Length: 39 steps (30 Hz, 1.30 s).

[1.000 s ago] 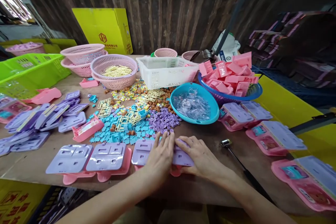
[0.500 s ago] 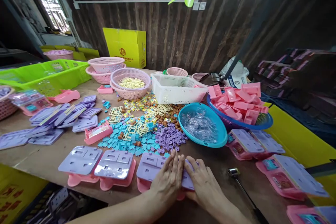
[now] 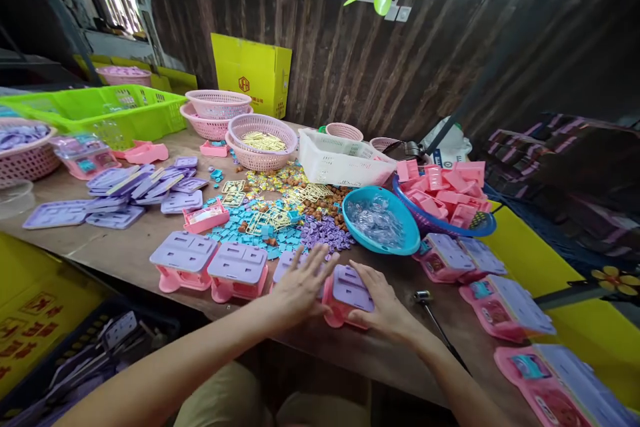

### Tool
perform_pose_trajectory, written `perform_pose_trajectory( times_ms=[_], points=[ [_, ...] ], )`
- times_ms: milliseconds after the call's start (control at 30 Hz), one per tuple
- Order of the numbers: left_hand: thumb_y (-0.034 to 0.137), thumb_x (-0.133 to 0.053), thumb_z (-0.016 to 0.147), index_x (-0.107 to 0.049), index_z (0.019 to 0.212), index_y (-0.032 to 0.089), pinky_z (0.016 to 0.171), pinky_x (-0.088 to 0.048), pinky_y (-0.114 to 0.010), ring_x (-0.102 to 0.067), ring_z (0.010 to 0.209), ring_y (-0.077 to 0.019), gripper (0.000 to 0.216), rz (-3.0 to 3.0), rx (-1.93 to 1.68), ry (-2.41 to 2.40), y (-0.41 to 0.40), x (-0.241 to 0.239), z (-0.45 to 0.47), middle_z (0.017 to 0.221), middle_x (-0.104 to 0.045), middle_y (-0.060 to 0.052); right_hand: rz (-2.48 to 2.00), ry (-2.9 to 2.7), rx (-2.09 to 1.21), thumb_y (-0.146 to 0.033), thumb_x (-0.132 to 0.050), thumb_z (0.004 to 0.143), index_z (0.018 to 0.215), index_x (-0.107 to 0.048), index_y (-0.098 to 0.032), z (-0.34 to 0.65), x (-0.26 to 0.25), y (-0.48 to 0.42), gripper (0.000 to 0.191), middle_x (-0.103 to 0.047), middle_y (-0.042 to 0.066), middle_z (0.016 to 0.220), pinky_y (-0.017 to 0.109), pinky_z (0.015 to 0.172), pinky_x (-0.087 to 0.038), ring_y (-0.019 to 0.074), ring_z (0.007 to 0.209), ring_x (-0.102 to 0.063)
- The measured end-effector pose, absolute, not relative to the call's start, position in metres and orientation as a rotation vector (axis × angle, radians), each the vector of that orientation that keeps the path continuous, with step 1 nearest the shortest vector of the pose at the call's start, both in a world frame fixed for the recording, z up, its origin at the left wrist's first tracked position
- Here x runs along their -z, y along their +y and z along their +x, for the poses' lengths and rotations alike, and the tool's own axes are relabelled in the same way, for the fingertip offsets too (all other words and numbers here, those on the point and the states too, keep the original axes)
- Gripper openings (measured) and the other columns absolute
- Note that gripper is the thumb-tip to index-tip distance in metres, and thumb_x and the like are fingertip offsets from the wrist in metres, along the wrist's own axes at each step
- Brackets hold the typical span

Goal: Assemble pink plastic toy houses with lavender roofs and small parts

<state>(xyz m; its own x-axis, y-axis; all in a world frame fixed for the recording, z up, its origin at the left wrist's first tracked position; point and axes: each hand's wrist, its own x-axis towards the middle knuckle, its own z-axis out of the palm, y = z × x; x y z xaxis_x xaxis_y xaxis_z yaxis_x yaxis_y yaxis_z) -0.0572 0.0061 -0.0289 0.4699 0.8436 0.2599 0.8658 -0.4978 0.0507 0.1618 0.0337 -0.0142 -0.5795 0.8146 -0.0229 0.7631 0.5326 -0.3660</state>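
My left hand [image 3: 300,285] lies flat with fingers spread over a pink toy base with a purple lid [image 3: 289,264] near the table's front edge. My right hand [image 3: 381,302] curls round the right side of a second pink-and-purple toy unit [image 3: 349,292], fingers on its lid. Two more assembled units [image 3: 185,258] [image 3: 238,269] stand in a row to the left. Just beyond my hands lie piles of small purple buttons [image 3: 324,229] and teal square pieces [image 3: 260,230].
A teal bowl of clear parts [image 3: 383,220] and a blue basket of pink parts [image 3: 440,197] stand at right. A white basket [image 3: 343,160], pink baskets [image 3: 263,140] and a green crate [image 3: 100,110] are behind. Purple lids [image 3: 140,187] lie left; finished units [image 3: 505,307] and a metal-headed tool [image 3: 425,298] lie right.
The view has swung up and left. My hands, pressed together on the two units before, have drawn apart; the right-hand unit now stands separate from the left one.
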Motion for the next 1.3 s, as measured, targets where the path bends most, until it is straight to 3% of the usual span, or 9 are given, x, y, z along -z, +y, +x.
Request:
perform_pose_trajectory(
  times_ms=[100,267,467,600,733,867,967,1133,1300],
  points=[
    [0.064,-0.058,0.069,-0.018,0.143,0.014,0.106,-0.011,-0.061,-0.015,0.137,-0.0369,0.098,-2.562,0.314,-1.708,0.004,0.024,-0.090,0.148,-0.021,-0.020,-1.320,-2.540,-0.605,-0.041,-0.067,0.069,0.139,-0.030,-0.024,0.161,0.019,0.035,0.082,-0.039,0.010,0.137,0.044,0.104,-0.030,0.0270,0.125,-0.033],
    [0.069,-0.052,0.070,-0.026,0.141,0.016,0.107,-0.014,-0.060,-0.020,0.136,-0.0364,0.092,-2.686,0.275,-1.607,0.003,0.032,-0.089,0.146,-0.028,-0.018,-1.267,-2.561,-0.690,-0.044,-0.070,0.066,0.137,-0.036,-0.027,0.154,0.016,0.045,0.081,-0.042,0.009,0.135,0.045,0.102,-0.031,0.0282,0.124,-0.036],
    [0.073,-0.045,0.071,-0.028,0.140,0.016,0.105,-0.017,-0.062,-0.028,0.132,-0.0374,0.091,-2.723,0.466,-1.575,0.011,0.034,-0.047,0.142,-0.035,-0.020,-1.623,-2.363,-0.140,-0.028,-0.047,0.087,0.121,-0.052,-0.018,0.192,-0.008,0.117,0.036,-0.051,0.011,0.124,0.040,0.102,-0.033,0.0234,0.119,-0.043],
    [0.060,-0.039,0.084,-0.035,0.136,0.017,0.106,-0.026,-0.051,-0.038,0.128,-0.0296,0.068,-2.799,0.585,-1.559,0.043,0.005,-0.023,0.137,-0.045,-0.015,-1.814,-2.407,-0.130,-0.023,-0.056,0.084,0.097,-0.062,-0.013,0.211,-0.012,0.176,0.017,-0.060,0.010,0.103,0.041,0.089,-0.044,0.0224,0.099,-0.056],
    [0.043,-0.032,0.093,-0.051,0.123,0.016,0.091,-0.043,-0.030,-0.055,0.111,-0.0201,0.044,-2.860,0.598,-1.698,0.101,-0.021,-0.005,0.119,-0.061,-0.010,-1.823,-2.541,-0.197,-0.033,-0.055,0.087,0.104,-0.058,-0.014,0.209,-0.002,0.203,0.025,-0.060,0.005,0.104,0.038,0.078,-0.050,0.0169,0.089,-0.059],
    [0.027,-0.048,0.088,-0.059,0.114,0.016,0.092,-0.042,-0.035,-0.056,0.109,-0.0248,0.030,-2.818,0.519,-1.753,0.152,-0.022,0.015,0.111,-0.063,-0.012,-1.735,-2.567,-0.199,-0.031,-0.057,0.086,0.110,-0.057,-0.016,0.205,0.006,0.207,0.028,-0.060,0.006,0.108,0.039,0.081,-0.049,0.0176,0.092,-0.059],
    [0.023,-0.060,0.081,-0.061,0.108,0.017,0.095,-0.040,-0.041,-0.055,0.108,-0.0244,0.027,-2.876,0.382,-1.749,0.175,-0.016,0.032,0.109,-0.063,-0.009,-1.674,-2.510,-0.181,-0.023,-0.064,0.079,0.097,-0.065,-0.020,0.207,0.008,0.207,0.018,-0.064,0.004,0.099,0.035,0.081,-0.048,0.0184,0.090,-0.061],
    [0.032,-0.054,0.087,-0.056,0.109,0.015,0.084,-0.049,-0.041,-0.058,0.098,-0.0192,0.028,-2.891,0.257,-1.860,0.199,-0.012,0.048,0.112,-0.058,-0.008,-1.592,-2.295,-0.146,-0.016,-0.062,0.074,0.081,-0.071,-0.023,0.213,0.013,0.209,0.013,-0.067,0.004,0.089,0.030,0.074,-0.047,0.0206,0.084,-0.063],
    [0.032,-0.053,0.087,-0.055,0.110,0.015,0.084,-0.049,-0.042,-0.057,0.098,-0.0196,0.029,-2.764,0.501,-2.028,0.211,-0.010,0.041,0.112,-0.057,-0.008,-1.498,-2.028,-0.180,-0.019,-0.058,0.072,0.076,-0.070,-0.021,0.222,0.018,0.212,0.013,-0.069,0.004,0.081,0.031,0.077,-0.047,0.0203,0.079,-0.064]
  ],
)
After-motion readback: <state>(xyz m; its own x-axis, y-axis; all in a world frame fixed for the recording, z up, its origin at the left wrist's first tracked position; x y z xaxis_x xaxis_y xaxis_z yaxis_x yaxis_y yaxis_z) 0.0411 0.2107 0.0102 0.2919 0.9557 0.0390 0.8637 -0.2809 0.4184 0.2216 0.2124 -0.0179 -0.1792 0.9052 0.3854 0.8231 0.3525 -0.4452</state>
